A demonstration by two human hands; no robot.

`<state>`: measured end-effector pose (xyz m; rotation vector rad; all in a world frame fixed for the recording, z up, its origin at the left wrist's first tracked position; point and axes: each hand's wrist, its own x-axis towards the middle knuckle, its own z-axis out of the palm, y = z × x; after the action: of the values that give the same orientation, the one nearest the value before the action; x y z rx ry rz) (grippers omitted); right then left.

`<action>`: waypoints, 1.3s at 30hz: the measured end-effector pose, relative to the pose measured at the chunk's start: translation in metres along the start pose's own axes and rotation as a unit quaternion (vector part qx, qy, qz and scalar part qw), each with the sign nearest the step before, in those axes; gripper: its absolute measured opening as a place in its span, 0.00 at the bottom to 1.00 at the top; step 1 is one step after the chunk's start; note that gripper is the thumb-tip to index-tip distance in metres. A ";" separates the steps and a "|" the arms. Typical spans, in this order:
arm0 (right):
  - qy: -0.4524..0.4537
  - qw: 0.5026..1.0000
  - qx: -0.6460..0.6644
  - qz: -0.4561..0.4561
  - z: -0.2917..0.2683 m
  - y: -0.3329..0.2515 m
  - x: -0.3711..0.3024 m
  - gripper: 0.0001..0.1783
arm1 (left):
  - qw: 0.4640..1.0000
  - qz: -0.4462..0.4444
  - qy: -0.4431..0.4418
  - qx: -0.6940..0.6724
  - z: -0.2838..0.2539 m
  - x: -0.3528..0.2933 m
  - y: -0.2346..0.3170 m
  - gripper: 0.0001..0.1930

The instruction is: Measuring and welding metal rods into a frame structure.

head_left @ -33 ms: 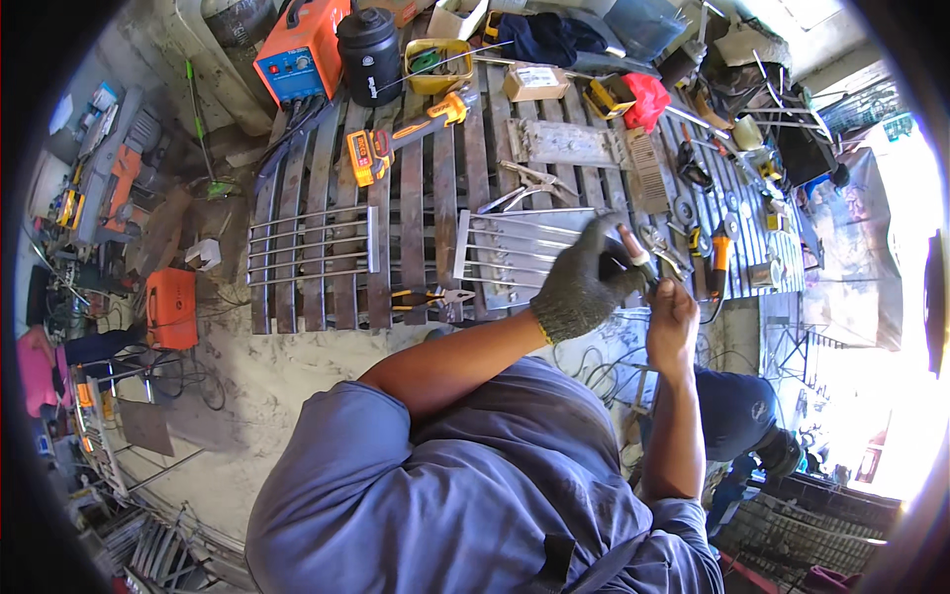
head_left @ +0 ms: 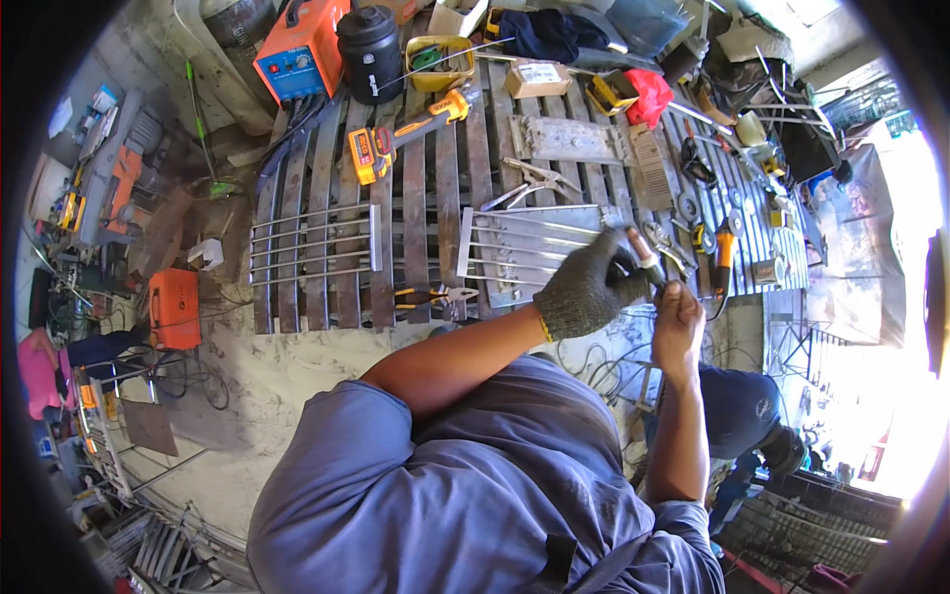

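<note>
My left hand [head_left: 586,287], in a dark knitted glove, curls its fingers at the neck of a welding torch [head_left: 643,247] with a copper-coloured nozzle. My bare right hand [head_left: 678,332] is closed on the torch's dark part just below, thumb upward. The nozzle tilts up and to the left, above the bench's front edge. Beyond the glove lies a welded metal grille [head_left: 515,247] on a flat plate. Its left neighbour is a second grille [head_left: 317,247]. Pliers with yellow-black handles [head_left: 433,296] rest at the front edge, and locking pliers [head_left: 534,183] lie behind the grille.
The slatted metal bench [head_left: 416,228] bears a yellow cordless grinder [head_left: 406,136], a black jug [head_left: 370,54], an orange welding machine [head_left: 302,49] and a corded grinder [head_left: 725,252]. A co-worker in dark clothes [head_left: 737,411] bends at the right. Cables lie on the floor.
Both hands and the torch have shifted slightly to the right. The gloved thumb sits a little lower, showing more of the nozzle. The view has moved slightly.
</note>
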<state>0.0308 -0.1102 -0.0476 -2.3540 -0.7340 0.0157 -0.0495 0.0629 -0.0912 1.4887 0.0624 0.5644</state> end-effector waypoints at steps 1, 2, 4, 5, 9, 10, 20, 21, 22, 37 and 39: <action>0.008 1.000 0.020 0.017 0.000 0.011 -0.006 0.26 | 0.995 0.007 -0.087 0.041 -0.004 -0.001 -0.007 0.24; -0.001 0.998 0.059 0.036 -0.002 0.027 -0.010 0.26 | 0.983 0.016 -0.155 0.093 -0.008 -0.005 -0.006 0.17; -0.066 0.972 0.174 0.140 -0.011 0.039 -0.021 0.26 | 0.973 -0.028 -0.207 0.100 -0.005 -0.017 -0.025 0.16; -0.095 0.955 0.213 0.185 -0.016 0.036 -0.025 0.26 | 0.958 -0.067 -0.257 0.106 -0.004 -0.022 -0.034 0.15; -0.186 0.924 0.245 0.229 -0.024 0.055 -0.030 0.26 | 0.933 -0.049 -0.269 0.235 0.015 -0.036 -0.048 0.15; -0.148 0.974 0.085 0.148 -0.025 0.047 -0.029 0.23 | 0.938 -0.050 -0.245 0.241 0.024 -0.040 -0.058 0.16; -0.010 1.000 -0.017 -0.021 -0.025 0.096 -0.037 0.15 | 0.924 -0.013 -0.178 0.337 0.084 -0.045 -0.063 0.21; -0.046 0.999 0.023 0.000 -0.027 0.103 -0.042 0.17 | 0.918 0.014 -0.181 0.352 0.088 -0.047 -0.069 0.21; -0.079 0.995 0.061 0.025 -0.029 0.114 -0.046 0.20 | 0.912 -0.020 -0.192 0.363 0.096 -0.048 -0.067 0.21; -0.276 0.766 0.581 -0.002 -0.037 0.218 -0.040 0.39 | 0.916 -0.113 0.107 0.369 0.171 -0.040 -0.026 0.14; -0.305 0.740 0.599 -0.022 -0.013 0.211 -0.057 0.38 | 0.944 -0.058 0.098 0.309 0.191 -0.031 -0.015 0.14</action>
<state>0.0910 -0.2779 -0.1742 -1.0244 -0.7253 0.9803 0.0008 -0.1248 -0.0940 2.0146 0.5216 0.6273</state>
